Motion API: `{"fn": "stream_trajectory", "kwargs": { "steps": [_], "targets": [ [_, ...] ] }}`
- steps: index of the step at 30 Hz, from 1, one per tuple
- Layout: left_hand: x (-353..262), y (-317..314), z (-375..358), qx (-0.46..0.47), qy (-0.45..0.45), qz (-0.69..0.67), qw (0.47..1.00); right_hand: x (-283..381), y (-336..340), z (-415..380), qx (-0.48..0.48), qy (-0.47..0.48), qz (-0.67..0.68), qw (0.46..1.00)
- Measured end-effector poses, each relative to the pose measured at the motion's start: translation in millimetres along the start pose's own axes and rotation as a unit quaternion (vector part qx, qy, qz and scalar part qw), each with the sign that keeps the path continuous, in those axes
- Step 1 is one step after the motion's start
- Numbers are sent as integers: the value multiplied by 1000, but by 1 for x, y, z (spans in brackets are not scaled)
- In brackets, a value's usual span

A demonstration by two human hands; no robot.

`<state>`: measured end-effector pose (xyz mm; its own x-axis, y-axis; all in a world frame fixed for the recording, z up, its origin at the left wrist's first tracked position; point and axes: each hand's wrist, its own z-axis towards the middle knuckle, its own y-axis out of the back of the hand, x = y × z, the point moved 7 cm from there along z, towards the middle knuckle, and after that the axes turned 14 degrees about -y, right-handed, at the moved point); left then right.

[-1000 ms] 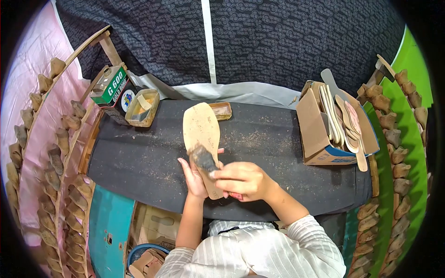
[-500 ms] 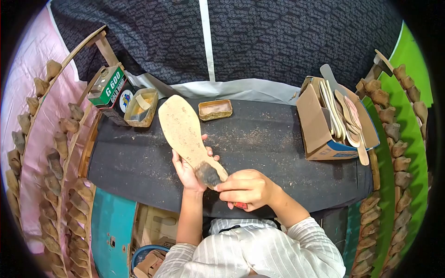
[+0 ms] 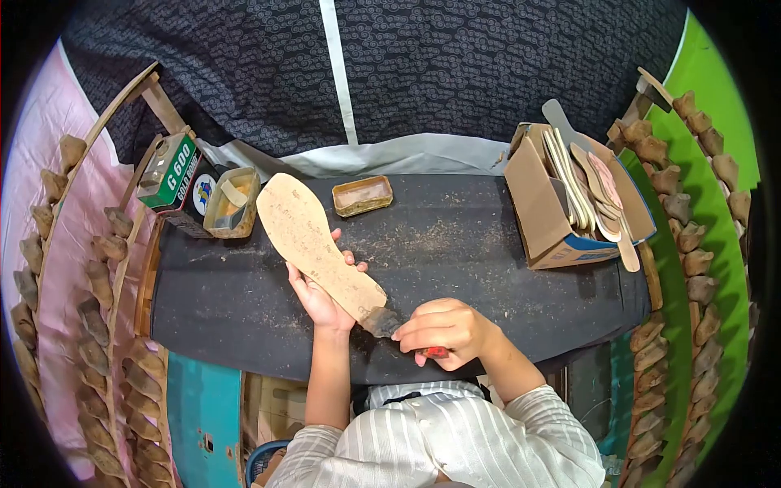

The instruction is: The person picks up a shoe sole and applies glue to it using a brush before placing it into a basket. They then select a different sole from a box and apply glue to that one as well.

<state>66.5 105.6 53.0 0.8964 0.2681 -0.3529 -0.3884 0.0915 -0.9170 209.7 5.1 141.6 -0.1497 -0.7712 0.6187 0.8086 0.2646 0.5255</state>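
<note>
Tin: G 600 can (image 3: 172, 183) is standing at the left of the dark cloth-covered table (image 3: 504, 297).
Tub: small glue-stained container (image 3: 232, 207) is sitting just beside the can.
Insole board: sole-shaped tan sheet (image 3: 294, 224) is lying aslant in the left hand (image 3: 321, 307), above the table, wide end pointing up-left.
Board handling: probably light and fairly stiff, as the wide end is reaching past the hand without visible sagging; speckled face is looking dry, likely not slippery; thin edges may be chipping or creasing under hard pinching.
Left hand: is grasping the waist, thumb along the near edge, fingertips showing past the far one. Judged the best hold, as it is supporting both ends and leaving the face open.
Tray: shallow rectangular dish (image 3: 364, 197) is resting beyond the board.
Brush: dark, blurred head (image 3: 378, 320) is meeting the narrow end; exact contact unclear.
Right hand: curled fingers (image 3: 443, 325) are gripping the brush near its head.
Carton: open box (image 3: 543, 224) is holding upright sole shapes.
</note>
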Motion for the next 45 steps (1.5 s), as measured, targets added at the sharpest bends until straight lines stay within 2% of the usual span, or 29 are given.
{"fn": "stream_trajectory", "kwargs": {
  "steps": [3,13,15,17,20,22,24,26,28,29,34,38,40,41,44,45],
  "targets": [
    [3,-5,0,14,-7,-16,1000,-4,7,-5,-21,-1,15,1000],
    [16,-1,-7,80,12,9,997,0,27,-11,1,-22,-5,1000],
    [17,0,-10,93,11,15,995,1,29,-7,-4,-6,-7,1000],
    [27,-1,-18,100,57,-38,993,1,31,-2,-5,3,-8,1000],
    [35,-12,-31,80,80,-22,993,-2,33,7,-6,20,-11,1000],
    [36,-19,-35,104,77,-64,990,-1,40,12,-55,39,-23,997],
    [38,-17,-39,65,83,-40,994,-1,38,11,-47,35,-29,998],
    [35,-13,-36,87,72,-31,993,0,36,10,-36,29,-42,998],
    [31,-11,-33,104,78,-93,987,2,31,3,-9,33,-31,999],
    [29,-6,-30,96,68,-52,992,1,28,-1,17,24,-11,1000],
    [26,-8,-33,113,78,-80,987,4,24,-6,72,-3,28,997],
    [36,-14,-42,106,107,-95,984,3,37,0,32,1,10,999],
    [42,-20,-48,106,125,-45,985,3,43,5,6,13,-11,1000],
    [46,-20,-54,70,131,-22,989,4,47,7,-14,28,-22,999],
    [48,-23,-57,118,107,30,987,6,53,11,-35,42,-59,997],
    [50,-22,-58,76,118,-39,989,4,56,11,-61,42,-62,995]
  ]
}}
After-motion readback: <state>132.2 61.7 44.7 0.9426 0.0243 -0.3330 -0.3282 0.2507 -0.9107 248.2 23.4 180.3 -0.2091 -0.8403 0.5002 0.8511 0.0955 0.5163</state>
